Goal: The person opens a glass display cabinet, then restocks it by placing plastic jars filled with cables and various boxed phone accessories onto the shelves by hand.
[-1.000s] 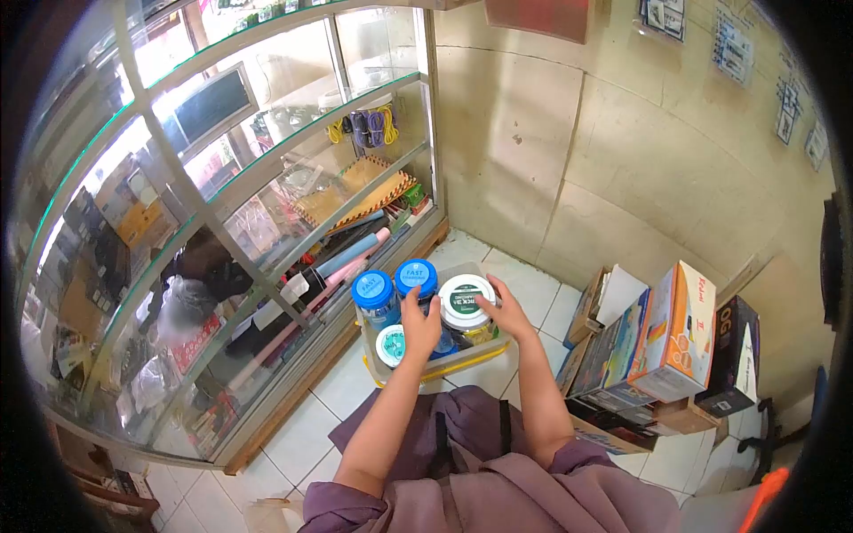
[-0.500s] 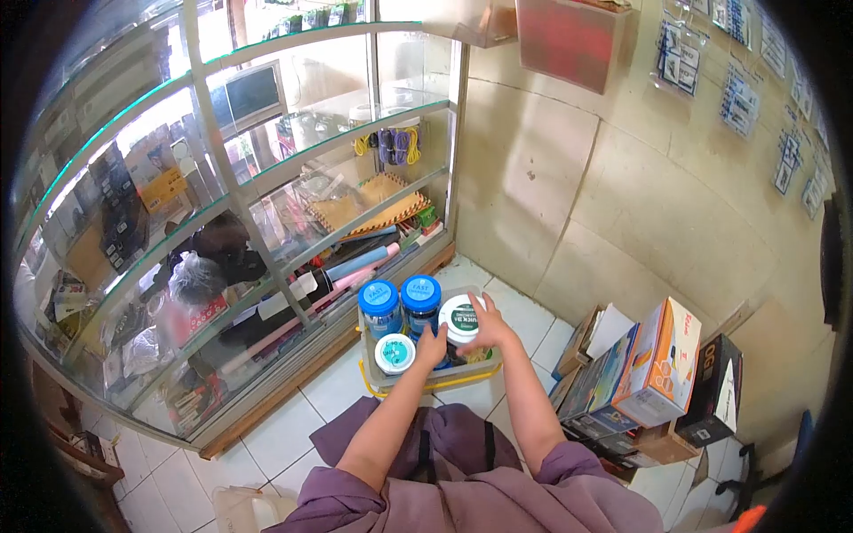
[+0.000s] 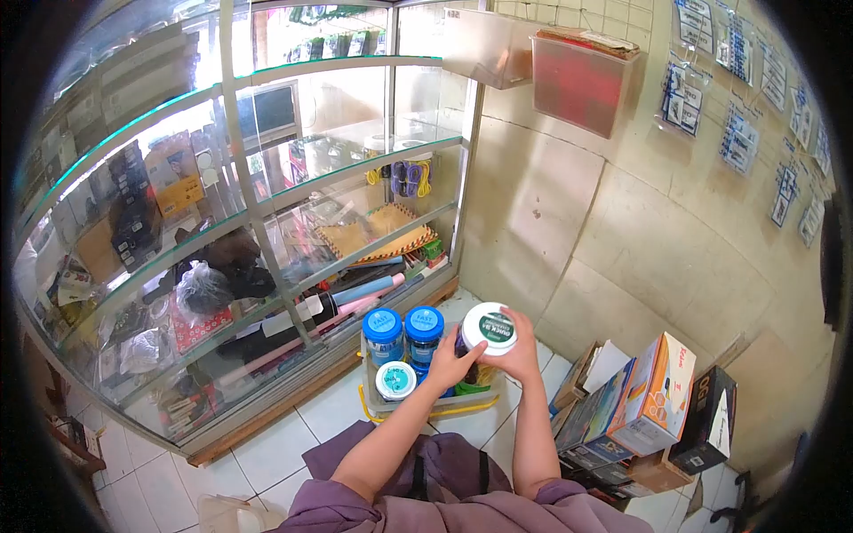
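A round jar with a white lid and a green label (image 3: 489,328) is gripped between both hands, above the right side of a basket. My left hand (image 3: 455,362) is closed on its near left side, thumb against the lid's edge. My right hand (image 3: 522,354) wraps round its right side. Below is the clear plastic basket (image 3: 444,409) with a yellow handle. Two blue-lidded jars (image 3: 383,325) stand at its back left. In front of them sits a jar with a white and teal lid (image 3: 395,381). Other contents beneath my hands are partly hidden.
A glass display cabinet (image 3: 293,191) with stocked shelves stands at the left. Several boxes (image 3: 653,400) are stacked on the floor at the right. Two plastic bins (image 3: 582,84) and packets (image 3: 684,93) hang on the wall. A pale container (image 3: 233,513) is at the bottom left.
Both hands have closed round the white-lidded jar and raised it out of the basket, slightly to the right. The view has shifted a little, too.
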{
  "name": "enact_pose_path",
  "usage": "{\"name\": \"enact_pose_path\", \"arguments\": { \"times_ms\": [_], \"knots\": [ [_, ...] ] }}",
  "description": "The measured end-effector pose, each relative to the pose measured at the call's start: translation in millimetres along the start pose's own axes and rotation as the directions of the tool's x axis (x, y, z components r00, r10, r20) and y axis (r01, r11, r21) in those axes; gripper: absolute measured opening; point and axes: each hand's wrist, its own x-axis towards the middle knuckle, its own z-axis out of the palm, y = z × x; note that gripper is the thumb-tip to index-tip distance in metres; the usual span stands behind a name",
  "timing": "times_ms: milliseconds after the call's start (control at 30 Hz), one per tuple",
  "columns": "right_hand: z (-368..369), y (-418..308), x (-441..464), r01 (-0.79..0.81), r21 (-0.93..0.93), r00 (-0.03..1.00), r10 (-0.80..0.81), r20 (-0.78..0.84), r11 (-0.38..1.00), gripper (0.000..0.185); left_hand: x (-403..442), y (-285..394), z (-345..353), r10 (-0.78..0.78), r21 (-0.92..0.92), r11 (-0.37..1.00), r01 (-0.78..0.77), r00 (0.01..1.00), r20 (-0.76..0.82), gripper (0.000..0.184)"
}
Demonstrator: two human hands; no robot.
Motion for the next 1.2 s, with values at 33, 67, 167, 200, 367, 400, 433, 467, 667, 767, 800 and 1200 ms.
{"name": "enact_pose_path", "arguments": {
  "times_ms": [33,67,167,200,367,400,433,467,667,767,800,1200],
  "knots": [
    [-6,-11,8,0.005,0.003,1.000,-0.005,-0.001,1.000,0.096,1,10,-5,0.003,0.002,1.000,-0.003,1.000,-0.005,0.095],
    [-10,-22,16,-0.011,0.094,0.999,0.016,-0.050,0.996,0.096,0,20,-10,0.060,0.007,0.998,-0.059,0.998,-0.030,0.095],
    [-8,-30,41,0.019,0.238,0.993,0.009,-0.115,0.971,0.096,3,50,-35,0.152,0.008,0.988,-0.152,0.988,-0.016,0.105],
    [-3,-35,51,0.026,0.307,0.992,0.014,-0.127,0.951,0.097,4,58,-42,0.290,0.099,0.953,-0.286,0.956,-0.032,0.112],
    [32,-73,112,0.091,0.523,0.991,-0.024,-0.133,0.847,0.095,41,81,-78,0.522,0.359,0.827,-0.433,0.828,-0.204,0.135],
    [43,-74,128,0.211,0.361,0.972,-0.157,-0.174,0.908,0.095,56,80,-84,0.550,0.405,0.809,-0.426,0.790,-0.269,0.134],
    [58,-74,144,0.212,0.347,0.973,-0.164,-0.161,0.914,0.096,69,79,-93,0.543,0.384,0.825,-0.414,0.769,-0.338,0.132],
    [73,-73,162,0.245,0.356,0.966,-0.195,-0.171,0.901,0.096,83,79,-104,0.558,0.405,0.816,-0.412,0.745,-0.366,0.131],
    [150,-77,241,0.166,0.560,0.986,-0.154,-0.070,0.812,0.095,148,63,-165,0.523,0.470,0.828,-0.306,0.723,-0.451,0.128],
    [182,-72,267,0.218,0.500,0.975,-0.213,-0.067,0.838,0.091,166,57,-187,0.459,0.452,0.858,-0.245,0.761,-0.458,0.129],
    [190,-72,273,0.216,0.505,0.975,-0.208,-0.072,0.836,0.091,171,53,-192,0.456,0.474,0.853,-0.217,0.752,-0.476,0.128],
    [251,-65,260,0.330,0.352,0.936,-0.256,-0.240,0.876,0.046,236,-14,-228,0.356,0.292,0.932,-0.216,0.703,-0.615,0.109]
  ]
}}
